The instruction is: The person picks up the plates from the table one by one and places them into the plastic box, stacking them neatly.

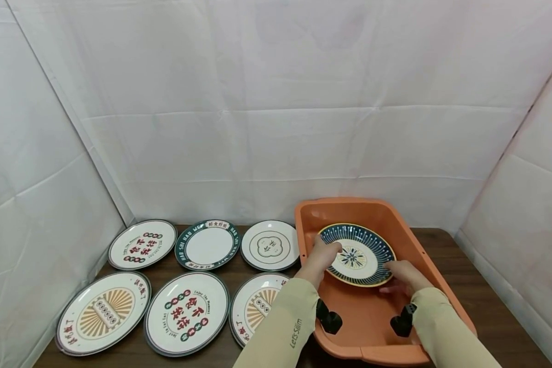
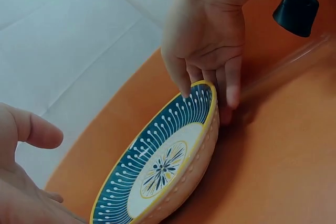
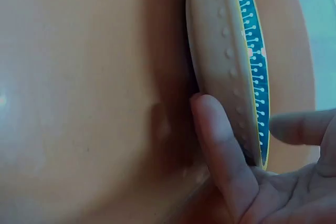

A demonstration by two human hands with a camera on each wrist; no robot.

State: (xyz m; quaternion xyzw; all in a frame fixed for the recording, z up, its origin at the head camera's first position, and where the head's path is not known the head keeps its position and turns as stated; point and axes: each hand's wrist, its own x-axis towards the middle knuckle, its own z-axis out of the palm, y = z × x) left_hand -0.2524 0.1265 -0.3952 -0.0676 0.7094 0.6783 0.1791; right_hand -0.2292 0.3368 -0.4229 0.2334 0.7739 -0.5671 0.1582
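A deep plate with a blue patterned band and yellow rim is inside the orange tub. My right hand holds its near right edge, thumb at the rim and fingers under the side; the right wrist view shows this hand against the plate's pale underside. At the plate's left edge is my left hand. Its thumb stands raised and apart from the rim in the left wrist view, where this hand is partly out of frame and its other fingertips are hidden.
Left of the tub, several printed plates lie in two rows on the dark wooden table, among them a green-rimmed one and a white one. My left sleeve covers part of a front-row plate. White cloth walls surround the table.
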